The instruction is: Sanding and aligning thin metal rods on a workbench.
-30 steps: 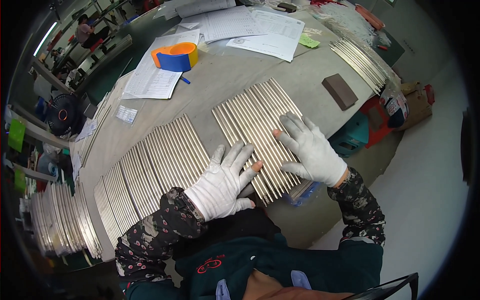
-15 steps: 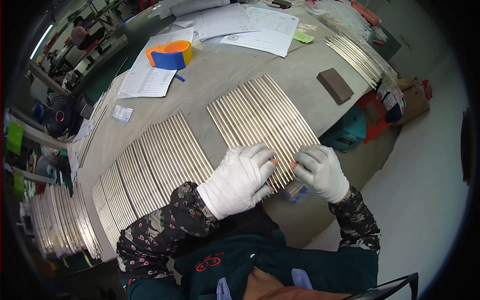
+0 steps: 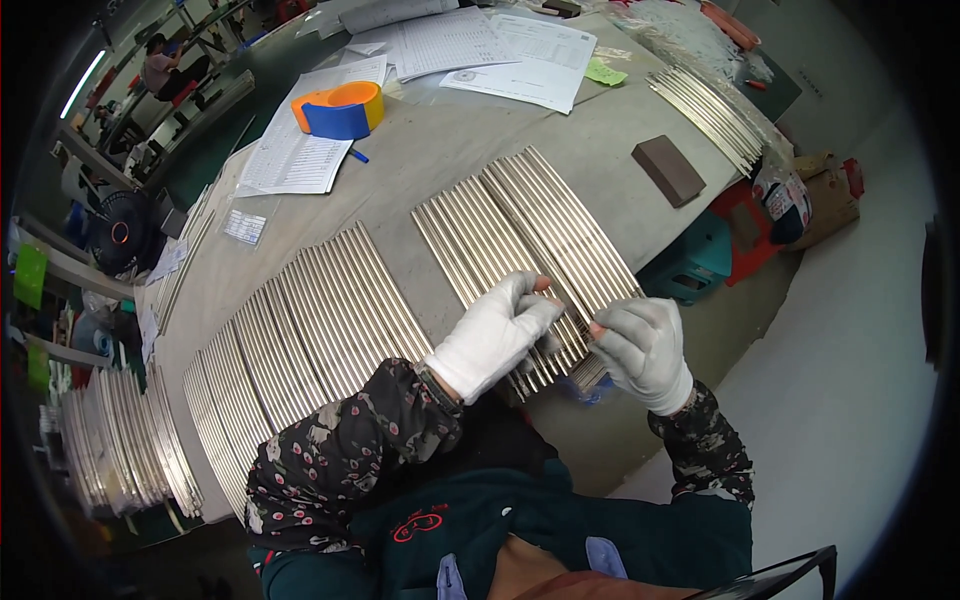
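Observation:
A row of shiny metal rods lies side by side on the grey table, their near ends jutting over its front edge. A dark line splits the row into two groups. My left hand, in a white glove with bare fingertips, rests over the near part of the left group, its bent fingers apart. At the near ends of the right group, my right hand, gloved alike, has its fingers closed around the outer rods; the exact grip is partly hidden. Another row of metal rods lies to the left.
Papers, a blue and orange tape roll and a blue pen lie farther back. A brown block sits at the right, below more rods. Beyond the table's right edge stand teal and red stools. A person sits far left.
My left hand has drawn its fingers in and its forefinger has risen. The dark line between the rod groups has appeared, and some near ends stick out farther. My right hand has shifted slightly nearer.

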{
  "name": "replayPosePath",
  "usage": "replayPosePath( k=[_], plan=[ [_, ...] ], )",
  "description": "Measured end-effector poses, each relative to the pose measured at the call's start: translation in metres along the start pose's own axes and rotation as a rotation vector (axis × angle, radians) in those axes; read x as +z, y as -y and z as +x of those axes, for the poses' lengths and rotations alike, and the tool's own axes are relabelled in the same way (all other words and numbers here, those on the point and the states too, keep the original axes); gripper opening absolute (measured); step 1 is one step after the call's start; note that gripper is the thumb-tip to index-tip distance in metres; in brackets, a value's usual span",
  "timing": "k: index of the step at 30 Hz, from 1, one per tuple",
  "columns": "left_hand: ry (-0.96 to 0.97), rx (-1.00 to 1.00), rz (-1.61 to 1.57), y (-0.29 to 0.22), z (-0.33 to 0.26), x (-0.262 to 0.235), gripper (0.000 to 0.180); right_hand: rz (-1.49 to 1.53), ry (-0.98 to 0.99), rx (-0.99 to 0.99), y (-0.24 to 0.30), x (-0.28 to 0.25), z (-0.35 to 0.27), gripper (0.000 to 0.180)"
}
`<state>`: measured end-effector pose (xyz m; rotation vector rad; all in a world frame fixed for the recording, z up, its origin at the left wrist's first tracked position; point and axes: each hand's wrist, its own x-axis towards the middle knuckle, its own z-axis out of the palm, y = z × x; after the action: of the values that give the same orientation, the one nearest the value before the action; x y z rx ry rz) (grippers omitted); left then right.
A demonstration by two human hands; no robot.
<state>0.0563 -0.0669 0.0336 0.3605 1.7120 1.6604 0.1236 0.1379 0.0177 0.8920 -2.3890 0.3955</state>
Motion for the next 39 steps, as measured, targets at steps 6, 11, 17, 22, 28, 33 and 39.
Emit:
replayPosePath(
  k=[6, 11, 17, 22, 28, 33, 39],
  plan=[
    [-0.196, -0.136, -0.466, 0.007, 0.017, 0.015, 0.025, 0.162, -0.123, -0.026, 0.014, -0.002, 0.009, 0.032],
    [-0.255, -0.158, -0.542, 0.011, 0.017, 0.014, 0.014, -0.139, 0.046, 0.056, -0.011, 0.004, 0.0, 0.031],
    [-0.249, -0.177, -0.559, 0.01, 0.017, 0.011, 0.014, -0.166, 0.043, -0.042, -0.015, 0.01, -0.006, 0.017],
    [-0.244, -0.195, -0.534, 0.001, 0.017, 0.016, 0.017, -0.116, -0.101, 0.0, -0.005, 0.003, -0.003, 0.021],
    [-0.237, -0.093, -0.551, 0.014, 0.024, 0.019, 0.022, 0.19, -0.072, -0.022, 0.004, -0.003, 0.012, 0.045],
    [-0.263, -0.142, -0.649, 0.012, 0.023, 0.018, 0.015, -0.183, 0.079, 0.104, -0.018, 0.008, -0.011, 0.039],
    [-0.25, -0.186, -0.699, 0.012, 0.022, 0.018, 0.014, -0.203, 0.041, 0.033, -0.02, 0.013, -0.018, 0.021]
  ],
)
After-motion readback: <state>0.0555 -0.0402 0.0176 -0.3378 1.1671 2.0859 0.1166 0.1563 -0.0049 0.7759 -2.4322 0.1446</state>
